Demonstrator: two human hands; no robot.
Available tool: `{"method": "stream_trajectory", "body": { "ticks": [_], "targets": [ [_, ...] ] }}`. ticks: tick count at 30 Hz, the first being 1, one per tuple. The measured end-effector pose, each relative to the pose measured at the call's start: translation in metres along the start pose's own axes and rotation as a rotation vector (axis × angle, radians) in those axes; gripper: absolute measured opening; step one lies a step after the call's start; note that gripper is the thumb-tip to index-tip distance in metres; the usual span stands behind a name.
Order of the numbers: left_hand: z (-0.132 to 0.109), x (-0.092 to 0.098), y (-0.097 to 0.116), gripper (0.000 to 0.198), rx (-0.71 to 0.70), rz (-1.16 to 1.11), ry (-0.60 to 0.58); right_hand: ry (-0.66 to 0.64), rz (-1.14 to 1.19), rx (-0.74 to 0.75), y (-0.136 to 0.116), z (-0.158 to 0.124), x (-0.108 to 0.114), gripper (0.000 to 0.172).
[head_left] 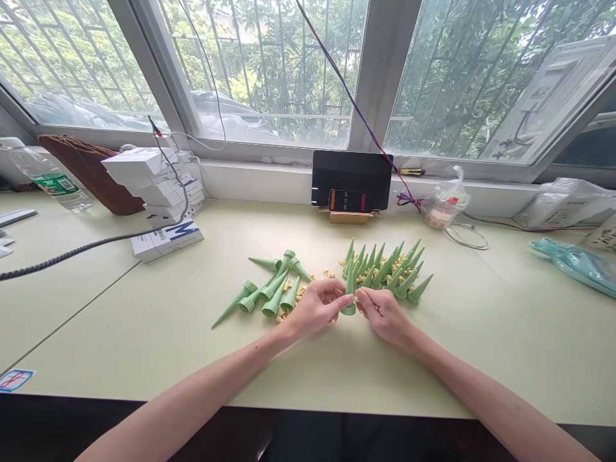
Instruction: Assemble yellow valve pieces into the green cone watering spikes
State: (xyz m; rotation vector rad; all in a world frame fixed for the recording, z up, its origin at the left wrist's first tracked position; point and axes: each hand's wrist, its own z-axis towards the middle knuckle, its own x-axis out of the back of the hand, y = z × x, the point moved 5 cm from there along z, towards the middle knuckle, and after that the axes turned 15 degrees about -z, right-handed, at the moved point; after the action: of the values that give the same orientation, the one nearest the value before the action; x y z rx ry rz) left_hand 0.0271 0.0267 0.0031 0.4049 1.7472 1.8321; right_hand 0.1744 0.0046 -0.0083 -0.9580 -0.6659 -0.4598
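Note:
Near the middle of the table, my left hand point(320, 307) is closed round a green cone point(350, 292) that stands point up. My right hand point(384, 313) pinches a small yellow piece point(356, 299) against the cone's right side; the fingers partly cover it. Left of my hands lies a loose pile of green cones point(276, 287) with yellow pieces among them. Behind and to the right of my hands, several green cones point(380, 276) stand upright in a tight group, with yellow pieces on or between them.
A dark tablet point(351, 173) with a phone point(350, 201) before it stands at the back. White boxes point(167, 240) and a bottle point(60, 183) are at the left. A plastic cup in a bag point(445, 205), a cable and a teal bag point(575, 263) lie to the right.

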Motion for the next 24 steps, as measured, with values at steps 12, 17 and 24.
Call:
{"method": "stream_trajectory", "body": {
  "ticks": [12, 17, 24],
  "targets": [
    [-0.002, 0.002, 0.004, 0.022, -0.289, 0.398, 0.062, -0.139, 0.257, -0.178, 0.007, 0.000, -0.007, 0.050],
    [-0.006, -0.001, 0.005, 0.021, -0.381, 0.517, -0.013, -0.173, 0.341, -0.220, 0.013, -0.001, -0.011, 0.052],
    [-0.011, -0.007, 0.009, 0.024, -0.435, 0.565, -0.088, -0.220, 0.415, -0.242, 0.008, 0.000, -0.011, 0.053]
  ]
}}
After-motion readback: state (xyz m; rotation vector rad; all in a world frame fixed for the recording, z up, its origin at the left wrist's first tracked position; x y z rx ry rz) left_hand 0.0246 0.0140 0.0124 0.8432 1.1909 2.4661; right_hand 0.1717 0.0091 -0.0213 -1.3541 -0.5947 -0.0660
